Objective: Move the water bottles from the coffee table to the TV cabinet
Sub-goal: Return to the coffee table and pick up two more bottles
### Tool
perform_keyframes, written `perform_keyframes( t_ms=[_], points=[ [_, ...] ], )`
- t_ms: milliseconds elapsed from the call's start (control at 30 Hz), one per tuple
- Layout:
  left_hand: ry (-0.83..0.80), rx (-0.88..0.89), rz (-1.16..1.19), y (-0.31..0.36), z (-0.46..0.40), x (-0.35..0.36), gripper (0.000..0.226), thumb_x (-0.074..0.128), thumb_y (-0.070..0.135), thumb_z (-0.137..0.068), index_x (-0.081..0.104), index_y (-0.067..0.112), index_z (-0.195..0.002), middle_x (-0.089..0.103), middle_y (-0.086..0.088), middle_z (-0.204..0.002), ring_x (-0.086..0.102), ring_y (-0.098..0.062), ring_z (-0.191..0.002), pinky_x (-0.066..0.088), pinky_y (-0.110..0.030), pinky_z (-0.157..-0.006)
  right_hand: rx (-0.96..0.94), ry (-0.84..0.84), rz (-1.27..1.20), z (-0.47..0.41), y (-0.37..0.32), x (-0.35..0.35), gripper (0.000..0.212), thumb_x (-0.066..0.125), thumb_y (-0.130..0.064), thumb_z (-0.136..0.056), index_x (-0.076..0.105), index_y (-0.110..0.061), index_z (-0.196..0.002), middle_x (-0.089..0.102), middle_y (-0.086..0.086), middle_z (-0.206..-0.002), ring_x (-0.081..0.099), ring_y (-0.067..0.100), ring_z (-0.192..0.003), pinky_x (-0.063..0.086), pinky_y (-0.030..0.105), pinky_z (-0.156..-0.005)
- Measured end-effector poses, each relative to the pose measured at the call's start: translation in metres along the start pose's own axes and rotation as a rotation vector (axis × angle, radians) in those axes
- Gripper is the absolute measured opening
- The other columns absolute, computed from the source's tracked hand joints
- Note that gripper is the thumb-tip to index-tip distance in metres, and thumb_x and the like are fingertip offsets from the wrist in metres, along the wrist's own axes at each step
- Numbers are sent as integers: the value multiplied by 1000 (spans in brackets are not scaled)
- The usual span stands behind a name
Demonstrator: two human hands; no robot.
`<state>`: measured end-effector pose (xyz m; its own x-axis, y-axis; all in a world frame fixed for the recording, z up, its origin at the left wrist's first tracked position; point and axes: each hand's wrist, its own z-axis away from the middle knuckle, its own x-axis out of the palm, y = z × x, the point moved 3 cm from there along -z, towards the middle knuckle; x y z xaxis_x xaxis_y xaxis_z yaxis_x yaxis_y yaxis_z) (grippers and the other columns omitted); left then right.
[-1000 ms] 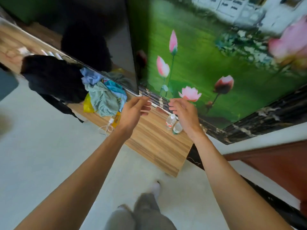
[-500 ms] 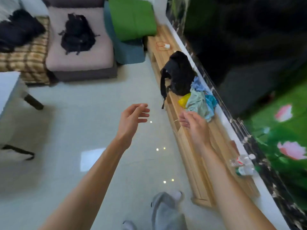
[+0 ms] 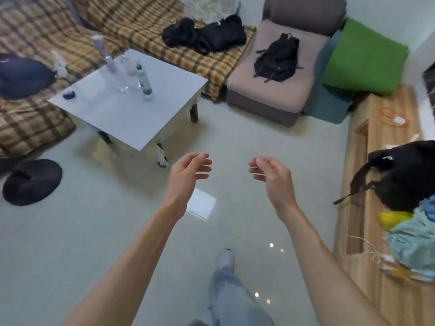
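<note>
- Pale tiled floor [image 3: 117,243] fills the middle of the view; plaid sofa [image 3: 58,31] along the far left, TV cabinet [image 3: 376,161] of light wood along the right edge.
- White coffee-table surface [image 3: 113,109] stands near the sofa, upper left.
- Water bottles [image 3: 144,80] stand upright in a loose cluster on the far part of that surface; exact count blurred. Small dark object [image 3: 69,94] sits apart from them, near the left edge.
- Left hand [image 3: 188,175] and right hand [image 3: 273,177] both empty, fingers loosely curled, palms facing each other, held over the floor, well apart from the bottles.
- Black bag [image 3: 404,175] and bundled cloth [image 3: 414,238] lie on the cabinet top.
</note>
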<state>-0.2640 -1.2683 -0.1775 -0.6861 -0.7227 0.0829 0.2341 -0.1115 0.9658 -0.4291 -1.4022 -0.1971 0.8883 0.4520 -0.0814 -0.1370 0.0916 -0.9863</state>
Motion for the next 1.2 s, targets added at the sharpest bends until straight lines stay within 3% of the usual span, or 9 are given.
perform_keyframes(
  t_ms=[267,467,600,733,833,1000,1200],
  points=[
    [235,-1,24,23,-78,-97,23,53,23,-96,72,9,-100,71,-20,-102,67,-25,-91,55,-37,-81,28,-234,21,-84,-12,139,27,56,-38,-87,70,-19,-97,75,-1,-93,71,15,-90,55,35,-84],
    [388,11,67,55,-140,-154,24,52,20,-97,71,6,-101,71,-17,-98,68,-20,-85,56,-29,-73,48,-368,-3,-153,-34,229,22,55,-29,-94,70,-15,-102,76,0,-94,72,14,-89,56,34,-83],
    [476,1,106,68,-175,-193,24,52,20,-97,70,5,-104,72,-17,-101,68,-20,-87,56,-31,-76,61,-452,-6,-187,-48,287,21,55,-26,-94,71,-14,-102,76,2,-96,71,18,-91,56,35,-84],
    [544,2,141,77,-217,-236,24,52,20,-96,69,5,-104,72,-16,-100,68,-21,-87,56,-30,-74,74,-510,-5,-222,-58,348,20,56,-23,-95,70,-10,-102,75,7,-97,71,18,-89,56,27,-77],
    [554,5,142,85,-256,-272,25,52,20,-96,69,4,-105,71,-16,-100,68,-22,-88,56,-31,-75,77,-518,4,-249,-63,396,20,56,-21,-94,69,-8,-103,75,9,-98,71,17,-86,55,22,-70],
    [531,17,141,109,-340,-338,24,52,19,-97,69,5,-104,70,-14,-97,67,-23,-86,56,-39,-82,76,-499,44,-303,-72,481,20,56,-21,-95,68,-9,-105,74,9,-99,71,23,-91,56,37,-80],
    [448,1,85,148,-447,-401,25,51,20,-98,68,5,-107,70,-11,-94,67,-22,-84,56,-40,-82,64,-403,55,-367,-94,570,22,55,-22,-95,68,-9,-107,74,6,-98,71,19,-89,58,32,-78]
  ],
)
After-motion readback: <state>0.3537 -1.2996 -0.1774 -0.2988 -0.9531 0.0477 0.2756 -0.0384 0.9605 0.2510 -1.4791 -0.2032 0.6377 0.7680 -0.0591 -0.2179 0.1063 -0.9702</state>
